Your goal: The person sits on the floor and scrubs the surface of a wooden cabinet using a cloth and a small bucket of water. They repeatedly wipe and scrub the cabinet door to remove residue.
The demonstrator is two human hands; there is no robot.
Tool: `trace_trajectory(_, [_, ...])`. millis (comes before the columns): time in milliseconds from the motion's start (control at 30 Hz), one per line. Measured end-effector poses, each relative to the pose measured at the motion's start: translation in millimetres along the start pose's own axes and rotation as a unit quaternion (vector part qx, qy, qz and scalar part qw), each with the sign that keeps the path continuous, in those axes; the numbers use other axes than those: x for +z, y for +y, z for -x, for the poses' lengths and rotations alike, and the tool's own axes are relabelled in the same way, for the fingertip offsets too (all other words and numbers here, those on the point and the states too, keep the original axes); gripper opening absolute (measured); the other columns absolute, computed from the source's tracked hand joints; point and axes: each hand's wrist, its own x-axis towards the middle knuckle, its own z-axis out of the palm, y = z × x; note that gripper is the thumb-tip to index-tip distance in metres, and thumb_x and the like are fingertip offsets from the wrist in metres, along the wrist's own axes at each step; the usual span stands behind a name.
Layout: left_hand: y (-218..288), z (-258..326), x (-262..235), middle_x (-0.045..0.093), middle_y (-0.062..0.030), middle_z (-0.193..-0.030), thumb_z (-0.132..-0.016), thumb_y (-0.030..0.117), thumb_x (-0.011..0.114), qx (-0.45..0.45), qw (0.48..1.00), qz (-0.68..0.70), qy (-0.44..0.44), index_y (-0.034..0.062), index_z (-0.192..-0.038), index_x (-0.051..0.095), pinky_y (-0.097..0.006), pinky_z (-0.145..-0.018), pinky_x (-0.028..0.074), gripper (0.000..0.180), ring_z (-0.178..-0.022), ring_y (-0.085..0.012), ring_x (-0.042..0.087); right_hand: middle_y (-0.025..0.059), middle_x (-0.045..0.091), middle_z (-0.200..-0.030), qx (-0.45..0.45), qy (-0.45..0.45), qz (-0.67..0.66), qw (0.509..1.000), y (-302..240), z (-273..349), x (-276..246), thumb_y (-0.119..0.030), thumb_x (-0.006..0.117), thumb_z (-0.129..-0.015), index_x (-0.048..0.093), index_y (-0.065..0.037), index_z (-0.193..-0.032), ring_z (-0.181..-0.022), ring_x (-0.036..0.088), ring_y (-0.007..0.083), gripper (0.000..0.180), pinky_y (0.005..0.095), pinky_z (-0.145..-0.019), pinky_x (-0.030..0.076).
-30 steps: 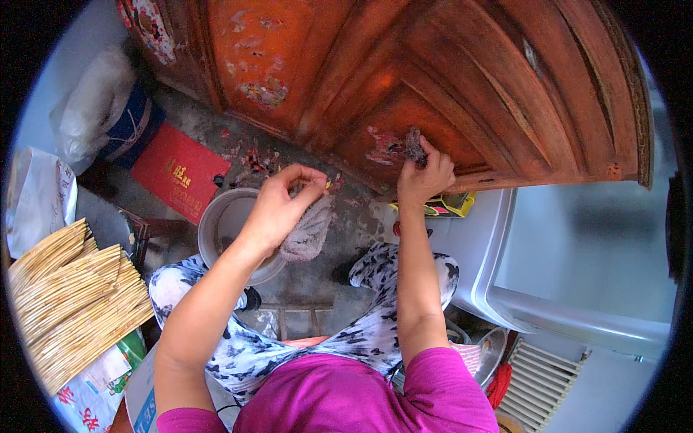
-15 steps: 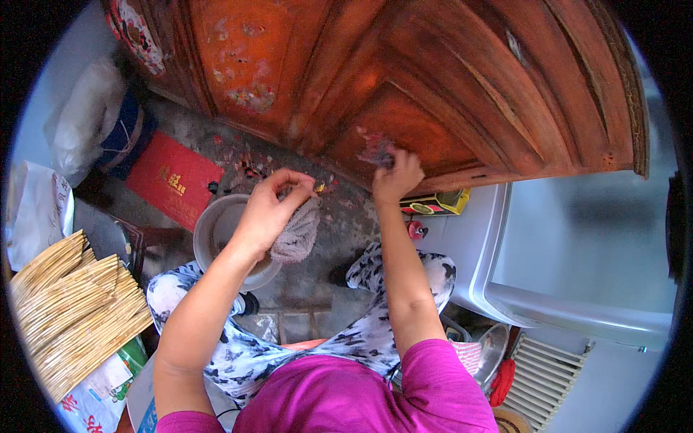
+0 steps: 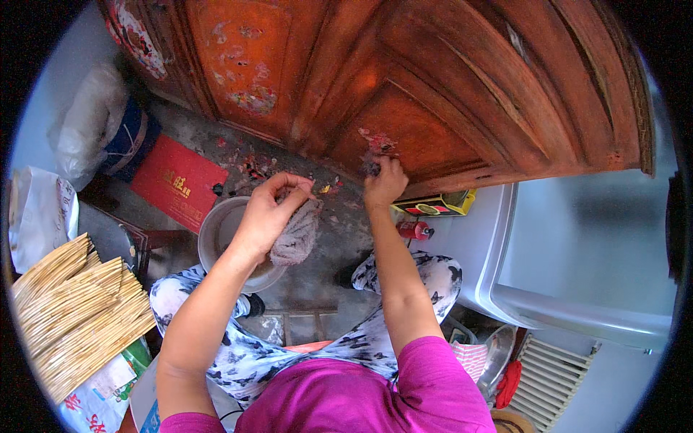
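My left hand [image 3: 271, 213] is closed, with a grey cloth [image 3: 296, 234] hanging from its fingers over the edge of a pale basin [image 3: 209, 234]. My right hand [image 3: 385, 184] is closed on a small dark wad [image 3: 371, 165], too blurred to tell its kind. The wad is at the lower part of a reddish-brown wooden door panel [image 3: 419, 137]. Just above it, a patch of pink and white paper scraps [image 3: 379, 139] clings to the wood. Farther left on the panels are more torn scraps [image 3: 254, 97].
Paper bits [image 3: 253, 166] litter the floor beside a red flat box [image 3: 179, 180]. Bundled straw-coloured stalks [image 3: 83, 310] lie at the left. A yellow-black box [image 3: 440, 204] and a red bottle [image 3: 415, 230] stand right of my right arm, by a white appliance [image 3: 484, 252].
My right hand has moved left and slightly down along the panel with the dark wad, uncovering more of the pink scraps. My left hand still holds the cloth, and the view has shifted slightly.
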Motion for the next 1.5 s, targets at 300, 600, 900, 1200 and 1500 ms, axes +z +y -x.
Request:
trace_trajectory(300, [6.1, 3.7, -1.8, 0.068, -0.0086, -0.099, -0.097, 0.015, 0.062, 0.001, 1.0, -0.017, 0.016, -0.0029, -0.11, 0.064, -0.025, -0.083, 0.049, 0.022, -0.093, -0.0116, 0.064, 0.0116, 0.062, -0.095, 0.037, 0.161, -0.057, 0.985, -6.0, -20.8, -40.9, -0.006, 0.064, -0.058, 0.065, -0.012, -0.094, -0.096, 0.057, 0.0364, 0.037, 0.0467, -0.082, 0.04])
trace_trajectory(600, [10.2, 2.1, 1.0, 0.069, -0.009, -0.097, -0.099, 0.018, 0.061, -0.006, 1.0, 0.027, -0.004, -0.0025, -0.111, 0.063, -0.025, -0.079, 0.051, 0.024, -0.088, -0.0132, 0.067, 0.0104, 0.064, -0.096, 0.164, 0.02, -0.03, 0.986, 21.1, 34.4, 37.3, -0.019, 0.083, -0.07, 0.064, -0.012, -0.094, -0.092, 0.063, 0.0351, 0.032, 0.0447, -0.081, 0.045])
trace_trajectory(900, [5.9, 0.9, -2.6, 0.07, -0.0096, -0.098, -0.099, 0.02, 0.061, -0.009, 0.999, 0.036, -0.01, -0.0015, -0.112, 0.063, -0.026, -0.076, 0.052, 0.025, -0.086, -0.013, 0.066, 0.0124, 0.061, -0.092, 0.22, 0.248, -0.27, 0.904, 0.7, 0.5, 31.7, -0.022, 0.083, -0.081, 0.058, -0.001, -0.096, -0.09, 0.057, 0.027, 0.036, 0.0401, -0.085, 0.047])
trace_trajectory(1200, [2.0, 4.3, -9.2, 0.069, -0.0083, -0.095, -0.099, 0.02, 0.061, 0.0, 0.999, 0.032, 0.004, -0.0007, -0.111, 0.062, -0.027, -0.073, 0.054, 0.024, -0.085, -0.0127, 0.065, 0.0124, 0.059, -0.095, 0.235, 0.226, -0.352, 0.878, -44.0, 1.5, 17.5, -0.026, 0.083, -0.082, 0.054, -0.002, -0.098, -0.09, 0.057, 0.0247, 0.041, 0.037, -0.085, 0.046])
trace_trajectory(1500, [-3.0, -2.2, -4.9, 0.07, -0.0071, -0.095, -0.098, 0.02, 0.062, 0.007, 1.0, 0.02, 0.016, -0.0002, -0.111, 0.064, -0.024, -0.079, 0.05, 0.024, -0.088, -0.0109, 0.064, 0.0148, 0.059, -0.101, 0.367, 0.016, -0.245, 0.897, -34.3, -1.6, 22.6, -0.026, 0.082, -0.082, 0.055, -0.001, -0.101, -0.095, 0.056, 0.0286, 0.042, 0.039, -0.089, 0.046])
